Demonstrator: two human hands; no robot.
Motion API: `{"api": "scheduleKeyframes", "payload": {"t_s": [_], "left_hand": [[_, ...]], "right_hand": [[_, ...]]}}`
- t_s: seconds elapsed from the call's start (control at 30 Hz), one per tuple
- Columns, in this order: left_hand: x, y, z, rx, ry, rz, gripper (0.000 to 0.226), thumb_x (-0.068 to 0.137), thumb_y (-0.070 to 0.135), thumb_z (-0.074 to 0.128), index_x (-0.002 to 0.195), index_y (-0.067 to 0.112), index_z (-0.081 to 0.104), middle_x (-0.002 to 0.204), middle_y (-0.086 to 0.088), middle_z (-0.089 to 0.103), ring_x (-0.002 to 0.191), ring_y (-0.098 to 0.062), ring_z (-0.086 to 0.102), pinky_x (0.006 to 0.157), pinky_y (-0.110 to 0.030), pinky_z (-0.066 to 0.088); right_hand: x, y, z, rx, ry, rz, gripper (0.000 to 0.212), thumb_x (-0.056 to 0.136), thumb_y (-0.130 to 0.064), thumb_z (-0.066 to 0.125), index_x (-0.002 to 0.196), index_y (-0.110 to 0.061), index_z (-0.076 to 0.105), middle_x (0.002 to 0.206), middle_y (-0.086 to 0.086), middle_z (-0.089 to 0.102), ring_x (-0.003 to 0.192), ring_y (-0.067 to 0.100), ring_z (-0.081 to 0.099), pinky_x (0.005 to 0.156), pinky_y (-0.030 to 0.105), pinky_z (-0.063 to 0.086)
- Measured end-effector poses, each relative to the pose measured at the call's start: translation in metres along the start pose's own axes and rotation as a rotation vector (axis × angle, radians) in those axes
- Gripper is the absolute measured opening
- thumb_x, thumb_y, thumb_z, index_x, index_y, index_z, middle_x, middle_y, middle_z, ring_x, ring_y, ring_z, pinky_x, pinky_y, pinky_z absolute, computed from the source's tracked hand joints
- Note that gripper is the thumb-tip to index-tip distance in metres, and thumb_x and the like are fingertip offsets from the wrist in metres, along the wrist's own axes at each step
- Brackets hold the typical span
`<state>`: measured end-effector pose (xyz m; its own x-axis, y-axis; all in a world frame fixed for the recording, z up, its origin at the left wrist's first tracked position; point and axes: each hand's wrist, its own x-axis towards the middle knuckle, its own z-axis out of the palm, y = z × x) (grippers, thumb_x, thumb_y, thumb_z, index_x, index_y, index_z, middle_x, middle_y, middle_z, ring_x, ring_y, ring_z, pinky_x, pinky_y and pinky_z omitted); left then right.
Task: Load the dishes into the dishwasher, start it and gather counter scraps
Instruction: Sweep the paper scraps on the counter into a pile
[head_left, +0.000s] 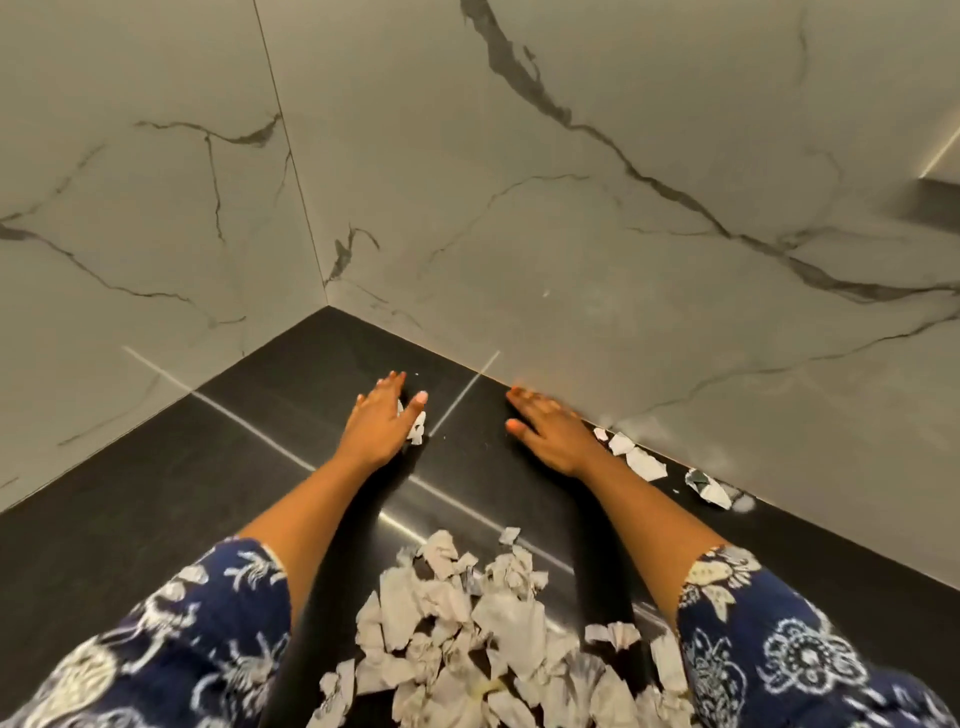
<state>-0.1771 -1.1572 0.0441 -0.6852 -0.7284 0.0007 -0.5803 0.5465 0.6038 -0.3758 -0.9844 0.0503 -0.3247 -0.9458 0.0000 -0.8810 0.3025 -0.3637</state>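
Far back in the corner of the dark counter (156, 519), both my hands are down flat, palms to the surface. Left hand (382, 421): fingers straight and together, thumb spread out wide, and a small white paper scrap (417, 430) peeks out between thumb and forefinger. It's touching the hand, but I can't tell whether it's trapped under the palm or just lying beside it. Right hand (550, 428): fingers stretched out straight, holding nothing, its outer edge right along the foot of the marble wall (571, 208), fingertips aimed into the corner. The two hands are apart, with bare counter and a bright streak of reflected light between them.

Just behind my right wrist, a couple of torn white pieces (636, 457) lie against the wall, and one more crumpled piece (707, 489) sits further along the same edge.

Closer to my body, between my forearms, there's the big pile of scraps (488, 618): torn, crumpled white paper heaped on the counter and running down out of view. My blue flowered sleeves (171, 649) frame it on either side. Grey-veined marble rises on both sides of the corner.
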Motion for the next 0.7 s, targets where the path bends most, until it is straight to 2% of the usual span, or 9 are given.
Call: {"api": "scheduleKeyframes", "payload": {"t_s": [0.07, 0.2, 0.23, 0.3, 0.33, 0.4, 0.5, 0.6, 0.7], "left_hand": [[0.030, 0.008, 0.005, 0.093, -0.038, 0.073, 0.064, 0.098, 0.053, 0.028, 0.151, 0.017, 0.022, 0.158, -0.002, 0.018, 0.146, -0.017, 0.012, 0.117, -0.042, 0.005], [0.044, 0.012, 0.009, 0.278, -0.202, 0.231, 0.061, 0.100, 0.051, 0.020, 0.152, 0.018, 0.014, 0.160, 0.004, 0.007, 0.146, -0.009, 0.004, 0.117, -0.033, 0.001], [0.037, 0.011, 0.009, 0.281, -0.245, 0.275, 0.066, 0.098, 0.055, 0.015, 0.152, 0.017, 0.013, 0.159, 0.004, 0.006, 0.146, -0.008, 0.003, 0.117, -0.030, 0.000], [0.011, 0.015, 0.008, 0.266, -0.290, 0.362, 0.091, 0.082, 0.075, -0.001, 0.151, 0.017, 0.012, 0.156, 0.008, 0.001, 0.143, -0.003, 0.000, 0.115, -0.026, -0.001], [-0.003, 0.017, 0.008, 0.251, -0.304, 0.378, 0.105, 0.072, 0.083, -0.009, 0.151, 0.017, 0.011, 0.153, 0.012, -0.001, 0.141, 0.000, -0.001, 0.115, -0.025, -0.001], [-0.034, 0.023, 0.011, 0.255, -0.332, 0.403, 0.115, 0.063, 0.086, -0.019, 0.151, 0.018, 0.010, 0.148, 0.016, -0.004, 0.137, 0.003, -0.004, 0.115, -0.024, -0.002], [-0.085, 0.033, 0.020, 0.253, -0.356, 0.421, 0.108, 0.066, 0.084, -0.018, 0.151, 0.022, 0.007, 0.151, 0.017, -0.005, 0.140, 0.003, -0.006, 0.118, -0.028, -0.002], [-0.136, 0.045, 0.029, 0.189, -0.374, 0.436, 0.104, 0.068, 0.085, -0.015, 0.150, 0.026, 0.008, 0.154, 0.018, -0.001, 0.141, 0.004, -0.006, 0.116, -0.024, -0.006], [-0.171, 0.056, 0.037, 0.034, -0.395, 0.364, 0.098, 0.070, 0.085, -0.009, 0.149, 0.031, 0.013, 0.154, 0.019, 0.004, 0.142, 0.005, -0.002, 0.118, -0.026, -0.005]], "right_hand": [[0.016, 0.001, 0.007, -0.033, 0.013, -0.058, 0.051, 0.100, -0.038, 0.036, 0.146, -0.015, 0.032, 0.154, 0.002, 0.028, 0.141, 0.017, 0.024, 0.115, 0.030, 0.013], [0.003, -0.001, 0.008, 0.162, 0.019, -0.084, 0.043, 0.101, -0.031, 0.036, 0.141, -0.015, 0.041, 0.148, -0.001, 0.038, 0.139, 0.012, 0.028, 0.114, 0.022, 0.014], [-0.008, -0.004, 0.008, 0.196, -0.001, -0.097, 0.042, 0.101, -0.030, 0.036, 0.140, -0.016, 0.043, 0.147, -0.002, 0.040, 0.138, 0.010, 0.029, 0.115, 0.022, 0.015], [-0.037, -0.010, 0.006, 0.236, -0.031, -0.125, 0.041, 0.101, -0.030, 0.035, 0.138, -0.016, 0.045, 0.145, -0.004, 0.043, 0.135, 0.005, 0.031, 0.115, 0.021, 0.018], [-0.051, -0.012, 0.007, 0.251, -0.038, -0.135, 0.041, 0.101, -0.030, 0.035, 0.137, -0.017, 0.047, 0.144, -0.004, 0.044, 0.134, 0.002, 0.031, 0.113, 0.016, 0.018], [-0.083, -0.018, 0.005, 0.283, -0.068, -0.131, 0.040, 0.101, -0.031, 0.035, 0.137, -0.018, 0.048, 0.142, -0.007, 0.046, 0.131, -0.002, 0.031, 0.107, 0.005, 0.014], [-0.127, -0.029, 0.002, 0.340, -0.109, -0.100, 0.040, 0.101, -0.032, 0.034, 0.135, -0.021, 0.051, 0.140, -0.008, 0.048, 0.127, -0.007, 0.032, 0.107, 0.005, 0.018], [-0.164, -0.037, 0.001, 0.472, -0.151, -0.044, 0.037, 0.101, -0.031, 0.034, 0.128, -0.022, 0.058, 0.135, -0.005, 0.053, 0.127, -0.003, 0.039, 0.105, 0.006, 0.023], [-0.194, -0.041, -0.002, 0.667, -0.210, 0.074, 0.048, 0.094, -0.054, 0.031, 0.119, -0.030, 0.065, 0.133, -0.008, 0.056, 0.126, 0.001, 0.044, 0.105, 0.017, 0.028]]}}
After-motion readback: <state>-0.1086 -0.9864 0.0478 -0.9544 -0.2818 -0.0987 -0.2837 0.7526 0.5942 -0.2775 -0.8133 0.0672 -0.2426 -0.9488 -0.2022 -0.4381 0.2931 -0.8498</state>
